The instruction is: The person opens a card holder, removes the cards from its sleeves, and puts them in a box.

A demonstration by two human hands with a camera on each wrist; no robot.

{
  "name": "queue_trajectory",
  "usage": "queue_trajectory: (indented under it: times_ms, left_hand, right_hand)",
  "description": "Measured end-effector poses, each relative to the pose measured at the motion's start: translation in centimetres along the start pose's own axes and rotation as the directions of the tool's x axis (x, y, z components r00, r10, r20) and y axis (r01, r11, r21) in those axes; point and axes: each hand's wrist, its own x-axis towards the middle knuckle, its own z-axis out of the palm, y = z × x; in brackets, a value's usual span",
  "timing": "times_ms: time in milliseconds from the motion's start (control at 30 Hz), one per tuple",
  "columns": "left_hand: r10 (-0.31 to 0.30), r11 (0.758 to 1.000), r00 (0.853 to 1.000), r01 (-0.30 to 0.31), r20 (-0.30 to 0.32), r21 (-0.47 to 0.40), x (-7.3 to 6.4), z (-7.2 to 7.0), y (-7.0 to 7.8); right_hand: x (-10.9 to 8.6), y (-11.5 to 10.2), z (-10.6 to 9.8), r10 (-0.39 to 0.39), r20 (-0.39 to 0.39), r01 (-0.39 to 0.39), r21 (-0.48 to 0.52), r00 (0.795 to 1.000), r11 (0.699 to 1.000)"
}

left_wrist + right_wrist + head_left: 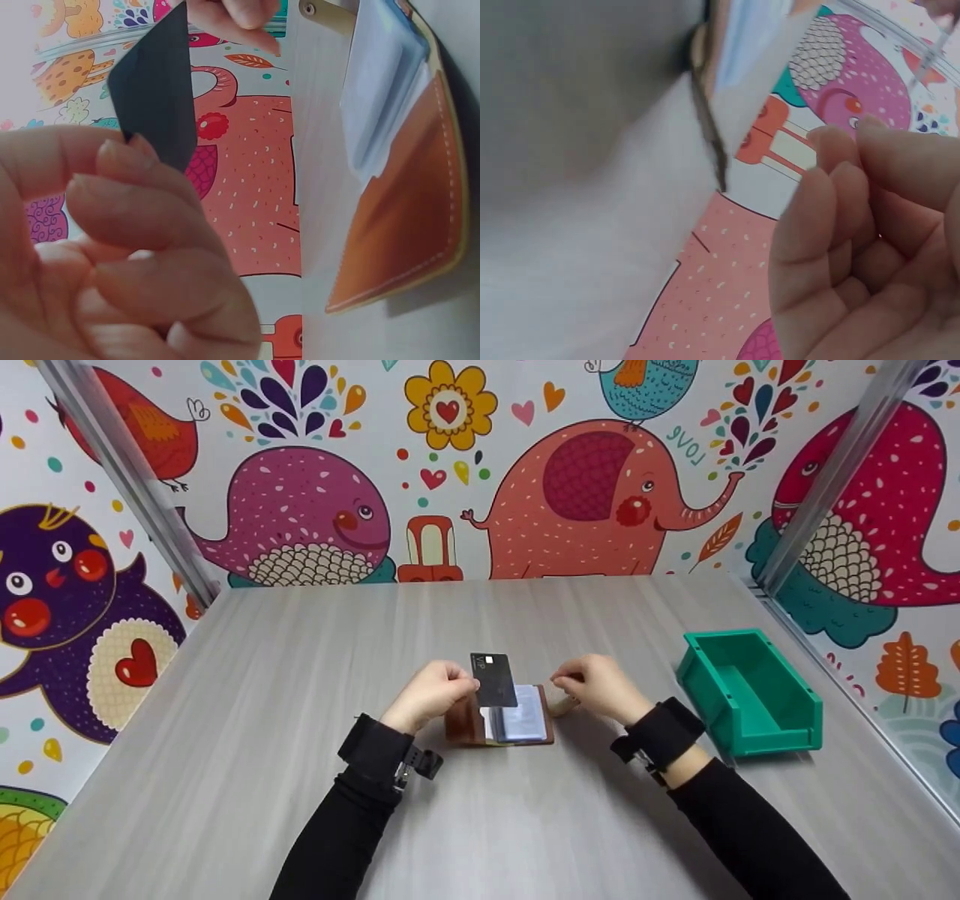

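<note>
A black card with "VIP" lettering and a pale chip is held up over a brown leather card holder. My left hand pinches the card by its edge between thumb and index finger. In the left wrist view the card appears tilted, edge toward the camera. The holder lies unfolded on the table, its clear plastic sleeves showing. Just right of it is my right hand, raised near the snap strap. Its fingers are loosely bent, and the right wrist view shows nothing between them.
A green plastic bin stands on the right side of the table, its inside visible. Patterned walls with cartoon animals enclose the back and both sides. Metal posts run up the corners.
</note>
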Motion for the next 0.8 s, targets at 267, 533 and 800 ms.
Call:
queue_trajectory:
  times_ms: [267,533,800]
  left_hand:
    - [-0.001,1.0,1.0,0.001,0.026,-0.017,0.0,0.2,0.2]
    - [0.01,1.0,1.0,-0.009,0.026,-0.012,0.0,0.5,0.4]
    - [0.025,0.999,1.0,-0.024,0.016,-0.034,0.0,1.0,0.3]
  right_hand:
    - [-0.1,-1.6,-0.5,-0.029,-0.076,0.032,0.041,0.997,0.999]
    - [-0.2,-2.6,-0.2,-0.062,-0.101,0.068,0.061,0.993,0.996]
    - [-0.2,-3.1,0.3,-0.09,-0.082,0.098,0.102,0.993,0.99]
